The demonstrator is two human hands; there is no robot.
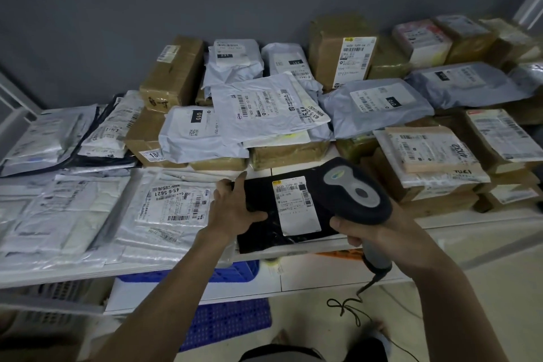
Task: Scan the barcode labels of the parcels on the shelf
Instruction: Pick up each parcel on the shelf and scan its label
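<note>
A black parcel (pixel 264 232) lies at the shelf's front edge, its white barcode label (pixel 296 206) facing up. My left hand (pixel 235 209) grips the parcel's left edge, thumb on top and fingers around the side. My right hand (pixel 373 232) holds a dark handheld barcode scanner (pixel 352 191) by its handle, the head hovering just right of the label. The scanner's cable (pixel 349 306) hangs toward the floor.
The white shelf (pixel 458 220) is crowded with parcels: grey poly bags (pixel 176 206) at left, white bags (pixel 264 109) in the middle, taped cardboard boxes (pixel 340 47) behind and at right. A blue crate (pixel 229 317) sits below. A grey wall stands behind.
</note>
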